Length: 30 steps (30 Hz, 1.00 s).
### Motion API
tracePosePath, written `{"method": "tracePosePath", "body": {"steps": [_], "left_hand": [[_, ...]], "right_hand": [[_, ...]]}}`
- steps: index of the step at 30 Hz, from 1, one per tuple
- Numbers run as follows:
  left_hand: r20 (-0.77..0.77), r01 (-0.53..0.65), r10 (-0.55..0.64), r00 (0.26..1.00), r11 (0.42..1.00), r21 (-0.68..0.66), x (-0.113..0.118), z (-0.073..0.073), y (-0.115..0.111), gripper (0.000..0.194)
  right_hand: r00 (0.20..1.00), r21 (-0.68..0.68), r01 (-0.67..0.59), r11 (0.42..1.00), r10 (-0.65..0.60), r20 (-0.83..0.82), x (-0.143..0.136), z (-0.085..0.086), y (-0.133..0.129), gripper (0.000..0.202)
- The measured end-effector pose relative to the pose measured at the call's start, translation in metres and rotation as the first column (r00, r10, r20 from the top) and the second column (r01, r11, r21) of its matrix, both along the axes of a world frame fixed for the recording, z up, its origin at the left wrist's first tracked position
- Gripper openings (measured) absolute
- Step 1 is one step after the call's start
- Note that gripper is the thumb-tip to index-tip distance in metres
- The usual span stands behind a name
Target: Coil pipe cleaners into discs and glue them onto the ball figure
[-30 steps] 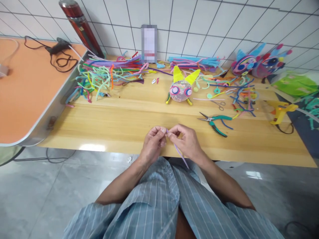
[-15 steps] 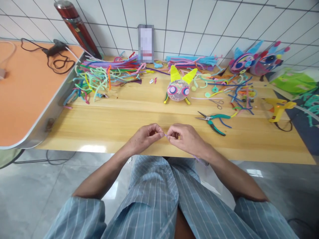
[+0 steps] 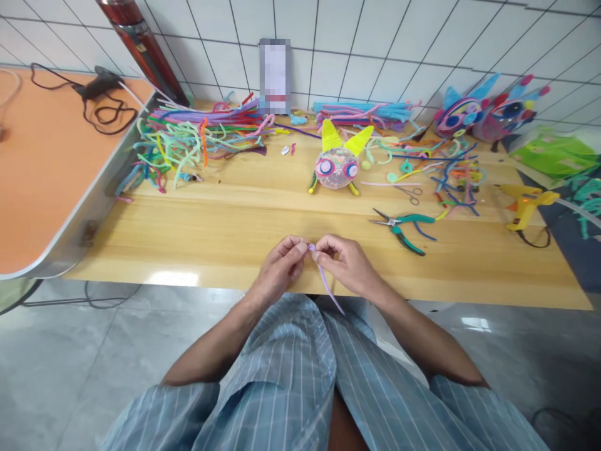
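A purple pipe cleaner (image 3: 330, 287) is pinched between both hands, its upper end curled into a small loop. Its long tail hangs down past the table's front edge. My left hand (image 3: 284, 263) closes on the loop from the left, thumb and forefinger together. From the other side my right hand (image 3: 345, 260) grips the same piece just beside the loop. Beyond the hands stands a clear round figure (image 3: 336, 170) with yellow ears, pink and blue ring eyes and small yellow-and-green feet.
Open pliers (image 3: 399, 227) with teal handles lie right of the hands, with scissors (image 3: 413, 195) behind. A yellow glue gun (image 3: 523, 203) stands far right. Pipe cleaner piles (image 3: 188, 141) fill the back left. A phone (image 3: 275, 75) leans on the tiled wall; two finished figures (image 3: 462, 111) sit back right.
Both hands have shifted slightly and turned the purple pipe cleaner. A small loop now shows at its end, and the tail hangs between the hands instead of below my right wrist.
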<state>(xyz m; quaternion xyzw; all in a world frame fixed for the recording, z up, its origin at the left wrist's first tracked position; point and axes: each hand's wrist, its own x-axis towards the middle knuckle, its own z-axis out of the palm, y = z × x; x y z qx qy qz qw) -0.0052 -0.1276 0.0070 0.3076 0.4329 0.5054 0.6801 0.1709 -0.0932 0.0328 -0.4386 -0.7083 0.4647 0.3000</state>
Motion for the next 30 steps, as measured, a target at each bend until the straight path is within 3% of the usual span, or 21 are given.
{"method": "tracePosePath", "body": {"steps": [4, 10, 13, 17, 20, 22, 25, 28, 30], "left_hand": [[-0.255, 0.192, -0.156, 0.954, 0.973, 0.124, -0.021, 0.006, 0.008, 0.037], [-0.464, 0.325, -0.212, 0.860, 0.929, 0.176, -0.033, 0.010, 0.006, 0.031], [-0.383, 0.176, -0.094, 0.919, 0.967, 0.185, -0.024, 0.008, -0.002, 0.033], [-0.090, -0.144, 0.153, 0.984, 0.985, 0.097, 0.004, 0.003, -0.011, 0.040], [0.054, -0.220, 0.217, 0.975, 0.975, 0.043, 0.017, -0.001, -0.013, 0.045], [0.055, -0.176, 0.173, 0.983, 0.983, 0.055, 0.014, -0.002, -0.011, 0.044], [-0.081, -0.010, 0.019, 0.997, 0.994, 0.105, -0.002, 0.000, -0.007, 0.039], [-0.275, 0.152, -0.104, 0.956, 0.975, 0.161, -0.018, 0.005, -0.002, 0.034], [-0.347, 0.200, -0.130, 0.929, 0.965, 0.171, -0.026, 0.008, -0.001, 0.035]], "right_hand": [[0.988, 0.087, -0.083, 0.993, 0.070, 0.141, 0.007, 0.009, 0.003, 0.009], [0.963, 0.160, -0.143, 0.977, 0.100, 0.251, 0.007, 0.012, -0.006, 0.013], [0.983, 0.146, -0.076, 0.986, 0.049, 0.177, 0.003, 0.008, -0.011, 0.010], [1.000, 0.059, 0.028, 0.998, -0.029, 0.006, -0.008, 0.000, -0.016, 0.013], [0.998, 0.018, 0.053, 0.998, -0.052, -0.040, -0.009, -0.001, -0.014, 0.013], [1.000, 0.016, 0.022, 1.000, -0.022, -0.005, -0.004, 0.001, -0.010, 0.014], [0.996, 0.042, -0.040, 0.998, 0.036, 0.076, 0.007, 0.007, -0.002, 0.014], [0.985, 0.066, -0.090, 0.994, 0.079, 0.151, 0.010, 0.009, 0.002, 0.012], [0.973, 0.094, -0.112, 0.989, 0.090, 0.212, 0.006, 0.006, -0.003, 0.012]]}}
